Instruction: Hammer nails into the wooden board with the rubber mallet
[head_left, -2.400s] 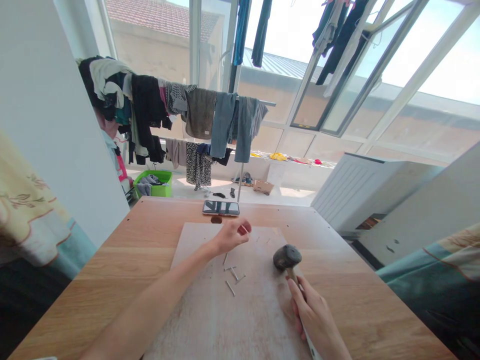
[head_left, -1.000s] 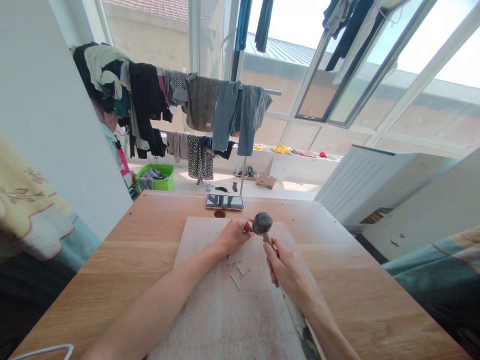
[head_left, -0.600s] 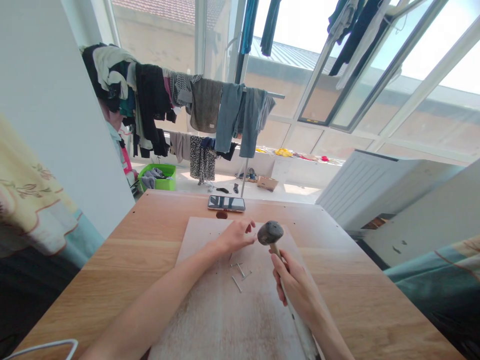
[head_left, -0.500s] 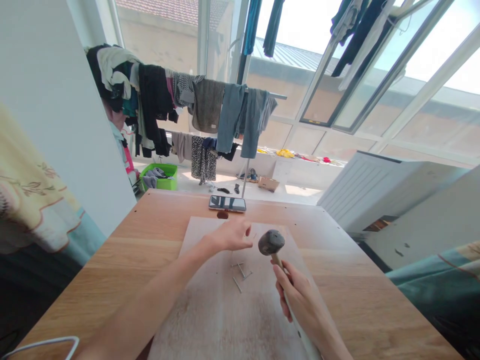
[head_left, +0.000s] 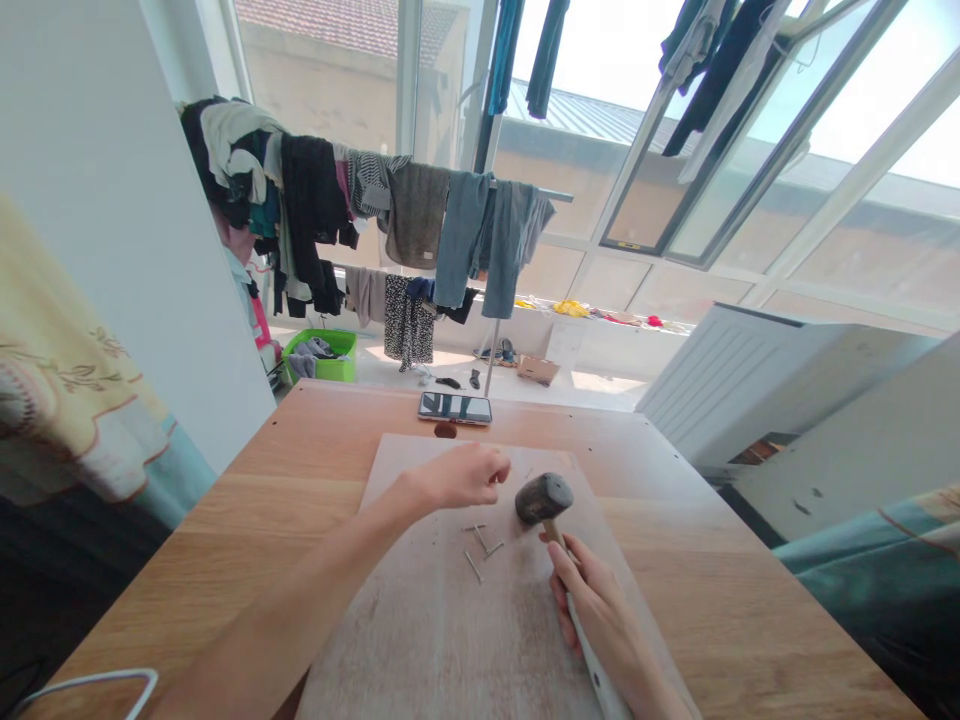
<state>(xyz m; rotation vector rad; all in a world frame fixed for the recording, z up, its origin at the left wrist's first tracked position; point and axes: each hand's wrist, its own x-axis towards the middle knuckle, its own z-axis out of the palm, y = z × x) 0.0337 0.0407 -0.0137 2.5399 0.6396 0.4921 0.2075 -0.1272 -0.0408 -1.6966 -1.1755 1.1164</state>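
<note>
My right hand (head_left: 592, 590) is wrapped around the handle of a rubber mallet (head_left: 544, 499) with a dark head, held low over a pale wooden board (head_left: 420, 620). To the left of the mallet head, my left hand (head_left: 466, 474) is closed in a pinch above the far part of the board. Whatever lies between its fingertips, if anything, is hidden or too small to make out. Several loose nails (head_left: 474, 567) lie on the board, nearer to me than the left hand.
Under the board is a wooden table (head_left: 247, 540). A phone (head_left: 454, 407) lies near its far edge, beside a dark round hole (head_left: 445, 430). A white cable (head_left: 97, 682) curves at the near left. Beyond stand a loaded clothes rack (head_left: 420, 215) and a green basket (head_left: 341, 358).
The mallet head has come down slightly toward the board, with my right hand lower too. My left hand has shifted a little, its fingers curled more tightly.
</note>
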